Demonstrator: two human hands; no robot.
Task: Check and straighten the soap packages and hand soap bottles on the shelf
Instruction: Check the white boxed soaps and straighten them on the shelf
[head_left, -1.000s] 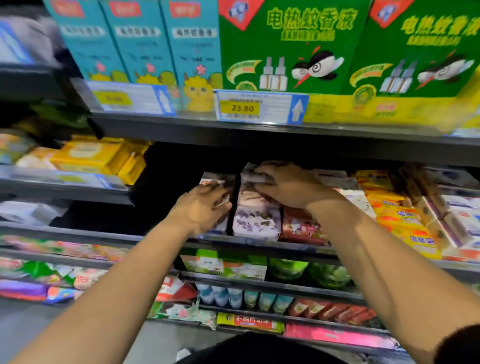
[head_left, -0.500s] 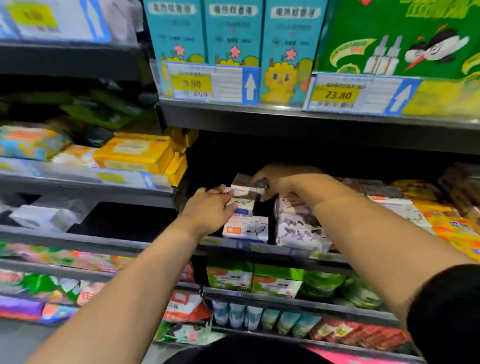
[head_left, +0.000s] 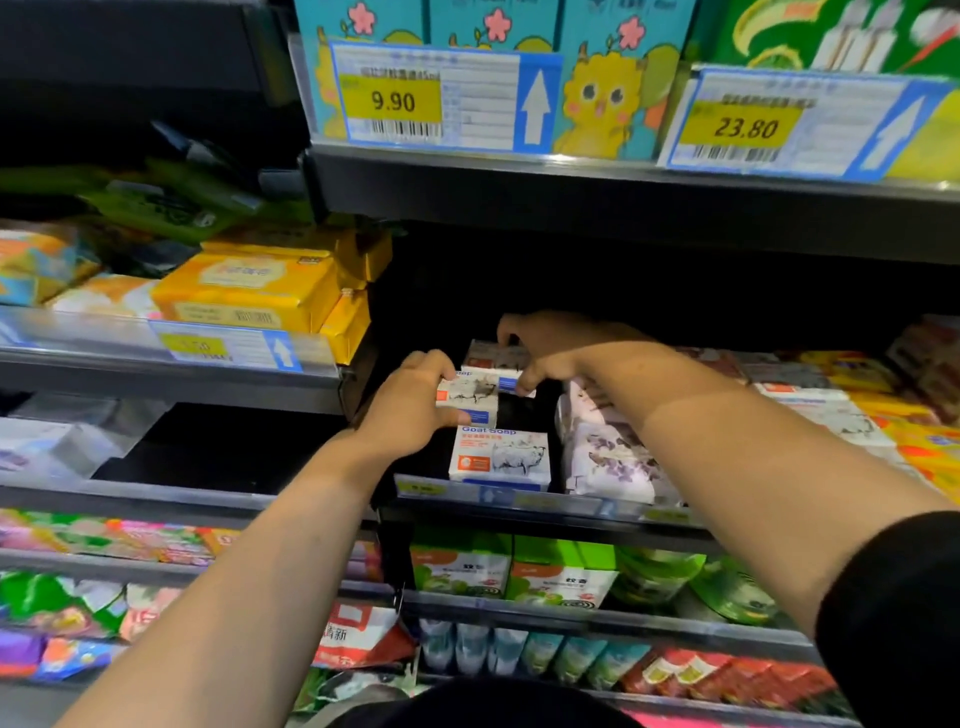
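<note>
Moved since a second ago: your right hand (head_left: 550, 348), off the lilac floral soap packs (head_left: 608, 457) and onto the column of white cartons to their left. Your left hand (head_left: 415, 408) has closed in on the same column.

Item, far left, neighbouring shelf: yellow plastic-wrapped packs (head_left: 244, 291), stacked behind a clear rail.

Item, upper shelf edge: white-and-yellow price tag reading 9.90 (head_left: 395, 101).

Item: left hand, fingers over the top and thumb under the lower edge of a white goat-soap carton with blue lettering (head_left: 467, 397), gripping it. It is slightly tilted.

Item, just below and in front of that: a matching white "Goat Soap" carton (head_left: 498, 457), upright at the front lip of the dark metal shelf (head_left: 519, 506), untouched.

Item, shelf beneath: green-and-white boxes printed with a coil (head_left: 462, 569).

Item: right hand, fingers curled over a second white carton (head_left: 496, 357) just behind the one your left hand holds, thumb pinching near a blue corner. You cannot tell whether the two held cartons touch.

Item, above: teal cardboard boxes with a yellow cartoon creature (head_left: 597, 98).

Item: lilac floral soap packs, a leaning row just right of the carton column, under your right forearm.

Item, upper right: price tag reading 23.80 (head_left: 748, 127).

Item, far right: white and yellow soap boxes (head_left: 831, 415), blurred.
</note>
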